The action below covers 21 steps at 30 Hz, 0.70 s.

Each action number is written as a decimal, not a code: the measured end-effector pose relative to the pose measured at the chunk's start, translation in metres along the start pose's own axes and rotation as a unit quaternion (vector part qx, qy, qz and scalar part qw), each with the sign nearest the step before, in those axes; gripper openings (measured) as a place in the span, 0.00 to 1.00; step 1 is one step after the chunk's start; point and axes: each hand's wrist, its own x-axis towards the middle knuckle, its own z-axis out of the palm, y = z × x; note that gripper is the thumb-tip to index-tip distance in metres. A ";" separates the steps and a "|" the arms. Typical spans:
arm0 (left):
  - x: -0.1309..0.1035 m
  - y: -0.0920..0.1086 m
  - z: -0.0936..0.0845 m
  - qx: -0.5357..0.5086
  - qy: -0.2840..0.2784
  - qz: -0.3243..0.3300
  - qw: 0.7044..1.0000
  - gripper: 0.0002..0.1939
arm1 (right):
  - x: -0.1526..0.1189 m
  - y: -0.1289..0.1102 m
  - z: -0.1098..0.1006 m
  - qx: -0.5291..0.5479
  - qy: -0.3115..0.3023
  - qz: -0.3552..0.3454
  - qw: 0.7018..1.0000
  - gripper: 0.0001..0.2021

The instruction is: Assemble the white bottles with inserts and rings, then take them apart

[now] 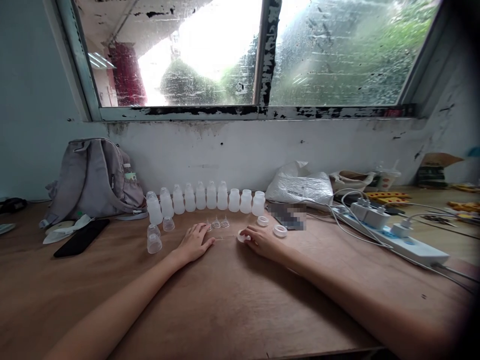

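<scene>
Brown wooden tabletop [240,305] spreads nearest. Left hand [193,243] lies palm down, thumb apart from its loosely spread fingers, beside clear nipples [216,224]. Right hand [264,241] curls its fingers over a white ring [240,238]; I cannot tell whether they grip it. Bottles [200,197] stand in a row behind, before the wall [210,145] and window [268,112].

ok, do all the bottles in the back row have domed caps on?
No, the three bottles at the row's right end lack the clear domed caps seen on the others.
</scene>
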 end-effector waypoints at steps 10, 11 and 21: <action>0.003 -0.007 0.005 0.001 -0.064 -0.016 0.998 0.31 | -0.004 -0.018 0.007 0.047 0.029 -0.045 0.997 0.13; 0.003 -0.007 0.005 0.000 -0.063 -0.011 0.998 0.31 | -0.004 -0.018 0.009 0.051 0.037 -0.045 0.997 0.13; -0.008 0.017 -0.018 0.006 0.029 0.258 0.966 0.23 | 0.001 -0.008 0.017 0.093 0.085 0.044 0.991 0.08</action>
